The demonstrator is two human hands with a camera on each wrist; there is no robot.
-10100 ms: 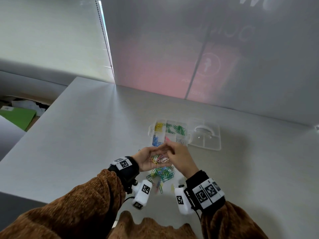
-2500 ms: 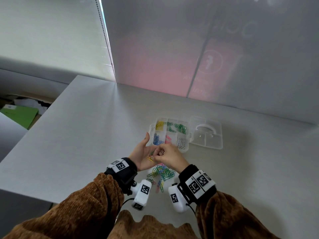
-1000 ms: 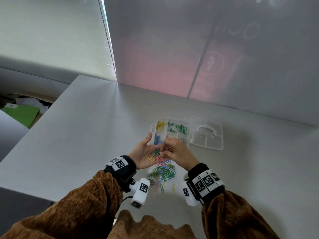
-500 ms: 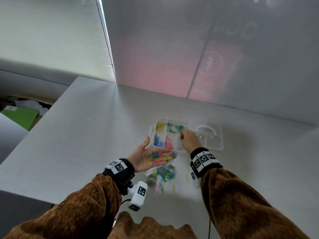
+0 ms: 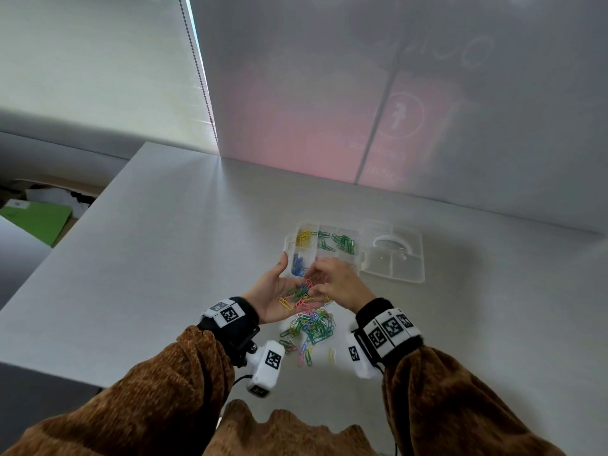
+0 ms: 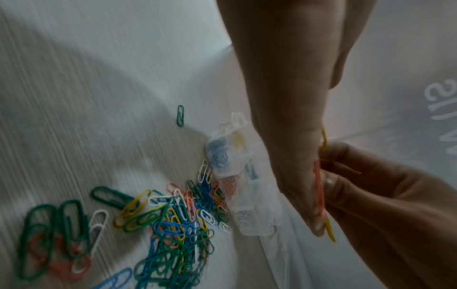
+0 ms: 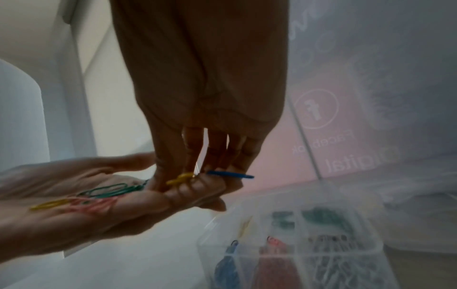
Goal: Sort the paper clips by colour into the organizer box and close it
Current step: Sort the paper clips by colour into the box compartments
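Clips are what matter here: the coloured wire paper clips (image 5: 297, 296) you are sorting lie in a small batch on your left hand (image 5: 274, 296), which is held flat, palm up, fingers relaxed, just in front of the clear plastic organizer box (image 5: 324, 250). Your right hand (image 5: 339, 284) reaches into that palm, fingers (image 7: 173, 176) curled down onto the clips; a blue clip (image 7: 231, 174) and a yellow clip (image 7: 179, 179) sit at the fingertips, but whether either is truly pinched I cannot tell for sure.

The box stands open toward the far middle of the pale grey desk (image 5: 164, 274), its clear lid (image 5: 394, 258) folded out to the right. Yellow, green, blue, pink and what look like white or silver clips already fill separate compartments. A larger mixed pile of clips (image 5: 312, 327) lies on the desk just nearer you, so sorting is roughly midway.

The risk now, I judge, is snagging: clips hook together, so lifting one may drag another colour along into the wrong compartment. Tilt your left palm and the batch slides off.
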